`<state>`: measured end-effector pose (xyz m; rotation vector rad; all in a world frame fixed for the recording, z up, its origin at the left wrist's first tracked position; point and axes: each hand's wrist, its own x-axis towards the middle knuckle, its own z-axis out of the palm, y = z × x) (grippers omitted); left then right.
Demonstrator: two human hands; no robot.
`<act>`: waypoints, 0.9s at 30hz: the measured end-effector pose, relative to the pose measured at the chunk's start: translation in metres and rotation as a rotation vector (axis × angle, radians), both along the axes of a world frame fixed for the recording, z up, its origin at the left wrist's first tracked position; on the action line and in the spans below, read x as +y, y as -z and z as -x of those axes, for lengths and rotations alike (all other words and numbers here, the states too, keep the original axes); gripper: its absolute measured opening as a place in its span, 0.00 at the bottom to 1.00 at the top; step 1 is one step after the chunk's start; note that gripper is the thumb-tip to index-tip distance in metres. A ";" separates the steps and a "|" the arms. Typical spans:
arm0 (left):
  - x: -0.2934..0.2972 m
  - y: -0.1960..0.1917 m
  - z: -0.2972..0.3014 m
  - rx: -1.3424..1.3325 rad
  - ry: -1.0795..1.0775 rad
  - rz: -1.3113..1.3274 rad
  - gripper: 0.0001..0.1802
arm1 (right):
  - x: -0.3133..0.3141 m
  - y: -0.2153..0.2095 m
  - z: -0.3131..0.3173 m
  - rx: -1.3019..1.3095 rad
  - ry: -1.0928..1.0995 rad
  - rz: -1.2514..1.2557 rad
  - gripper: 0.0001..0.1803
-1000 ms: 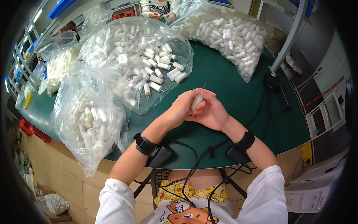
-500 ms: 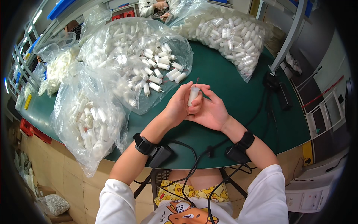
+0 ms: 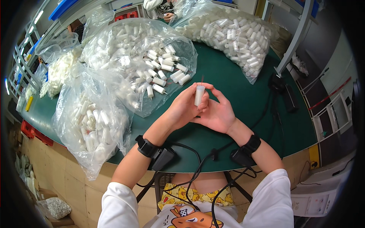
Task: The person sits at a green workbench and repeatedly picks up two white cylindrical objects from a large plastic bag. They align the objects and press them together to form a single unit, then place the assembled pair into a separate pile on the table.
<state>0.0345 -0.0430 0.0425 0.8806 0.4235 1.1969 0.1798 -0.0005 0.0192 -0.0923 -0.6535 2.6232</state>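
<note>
A small white cylinder (image 3: 198,97) with thin reddish wires at its top stands nearly upright between my hands, above the green table (image 3: 251,110). My left hand (image 3: 184,104) grips its side, thumb and curled fingers around it. From the right, my right hand (image 3: 218,112) cups inward, its fingers bent to the cylinder near the upper end; some fingertips are hidden. Beyond them, loose white cylinders (image 3: 159,81) of the same kind, some with a thin pin or wire at one end, lie at the mouth of a large clear plastic bag (image 3: 114,49).
Another clear bag (image 3: 91,133) of white cylinders hangs over the table's near left edge. A third full bag (image 3: 239,41) lies at the far right. Black cables (image 3: 197,159) run from my wrist straps across the near edge. A person (image 3: 161,9) sits opposite.
The cylinder has turned more upright in my fingers, and both hands have shifted very slightly right. Across the table, the other person's hand has moved lower.
</note>
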 end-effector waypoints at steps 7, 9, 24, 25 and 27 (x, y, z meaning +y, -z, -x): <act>0.002 0.003 0.002 -0.050 0.035 0.061 0.16 | -0.002 -0.004 0.002 -0.056 0.006 -0.040 0.27; 0.003 0.003 0.003 -0.026 0.063 0.026 0.14 | -0.001 -0.001 0.000 -0.006 -0.014 -0.055 0.30; 0.003 0.005 0.005 -0.142 -0.015 0.031 0.14 | -0.002 -0.006 0.002 -0.128 0.036 -0.111 0.30; 0.002 0.001 0.000 -0.149 -0.069 0.062 0.14 | 0.001 0.000 0.001 -0.074 0.022 -0.101 0.30; -0.001 -0.008 -0.011 -0.164 -0.178 0.124 0.14 | 0.008 0.011 -0.003 0.035 -0.007 -0.081 0.30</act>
